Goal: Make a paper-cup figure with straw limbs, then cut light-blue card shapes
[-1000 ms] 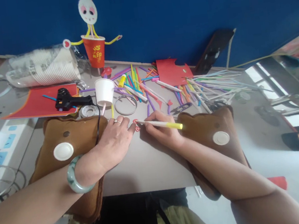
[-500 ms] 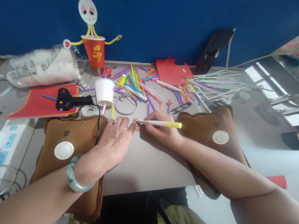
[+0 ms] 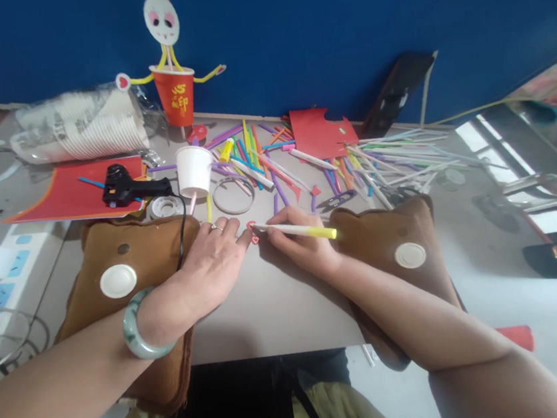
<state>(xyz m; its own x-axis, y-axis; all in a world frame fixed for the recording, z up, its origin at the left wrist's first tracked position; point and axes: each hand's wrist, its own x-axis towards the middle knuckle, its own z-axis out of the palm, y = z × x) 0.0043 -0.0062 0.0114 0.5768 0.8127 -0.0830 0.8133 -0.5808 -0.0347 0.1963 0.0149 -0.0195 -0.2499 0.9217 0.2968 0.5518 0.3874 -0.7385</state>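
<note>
My right hand (image 3: pixel 307 242) is closed round a white marker with a yellow end (image 3: pixel 311 231); its tip points left at a small red-outlined piece (image 3: pixel 254 238) on the table. My left hand (image 3: pixel 216 259) lies palm down, its fingertips beside the small piece, perhaps touching its edge. A ring and a pale green bangle are on that hand and wrist. Just beyond the left fingers stands an upside-down white paper cup (image 3: pixel 194 171) with a pink straw beneath. Behind it rises a rabbit figure (image 3: pixel 162 21) on a red cup (image 3: pixel 176 98).
Brown cushions (image 3: pixel 146 244) (image 3: pixel 392 236) lie under both forearms. A black glue gun (image 3: pixel 125 186) rests on red sheets (image 3: pixel 56 201) at the left, near bagged paper cups (image 3: pixel 83 127). Coloured straws, markers, a tape ring (image 3: pixel 233 195) and scissors (image 3: pixel 336 200) spread across the back.
The marker tip and right fingers have shifted very slightly left. Otherwise the hands hold nearly the same position, and the whole view has moved a little.
</note>
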